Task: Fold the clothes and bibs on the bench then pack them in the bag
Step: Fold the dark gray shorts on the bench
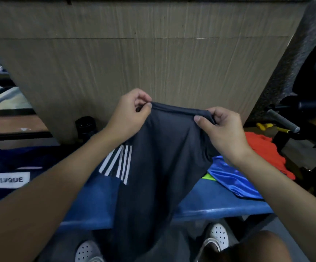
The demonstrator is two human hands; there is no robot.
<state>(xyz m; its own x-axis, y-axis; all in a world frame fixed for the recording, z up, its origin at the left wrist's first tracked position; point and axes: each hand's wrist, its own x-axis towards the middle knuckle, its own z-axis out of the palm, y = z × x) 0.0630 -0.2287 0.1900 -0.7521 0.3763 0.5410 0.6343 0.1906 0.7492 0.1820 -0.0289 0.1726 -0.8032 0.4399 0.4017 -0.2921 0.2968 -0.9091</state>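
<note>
Brown wood-grain panelling (115, 63) rises behind a blue worktop (210, 205) that runs from left to right. Both hands hold up a dark garment (153, 176) with white stripes over the middle of the worktop. The left hand (128, 116) pinches one end of its top hem between thumb and curled fingers, and the right hand (221, 129) pinches the other end the same way, so the hem is stretched between them. The cloth hangs down past the worktop's near edge.

Towards the right end lies a shiny blue bib (230, 180) on top of a yellow-green piece (208, 176), with an orange cloth (263, 148) just beyond. At the left end sits a navy item (11, 159) with a white label (bag or garment, I cannot tell). A black jar (86, 127) stands at the far edge against the panelling. White perforated shoes (219, 235) show below the near edge.
</note>
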